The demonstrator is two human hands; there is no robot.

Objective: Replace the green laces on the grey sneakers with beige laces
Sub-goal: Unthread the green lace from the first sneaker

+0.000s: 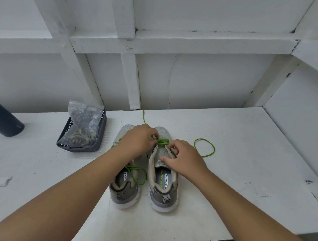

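Two grey sneakers stand side by side on the white table, heels toward me. The right sneaker (162, 181) has its green lace (206, 148) mostly pulled out: one end loops on the table to the right, another runs toward the wall, and a few crossings remain near the toe. My left hand (138, 140) pinches those crossings at the left eyelets. My right hand (183, 158) grips the lace at the right eyelet edge. The left sneaker (124, 187), partly under my left forearm, still carries a green lace. Beige laces lie coiled in a bag inside the dark basket (82, 147).
The dark basket sits at the left of the sneakers with a clear plastic bag (84, 117) standing in it. A dark cylinder (6, 121) lies at the far left. A white scrap (0, 181) lies near the left edge. White walls enclose the back and right.
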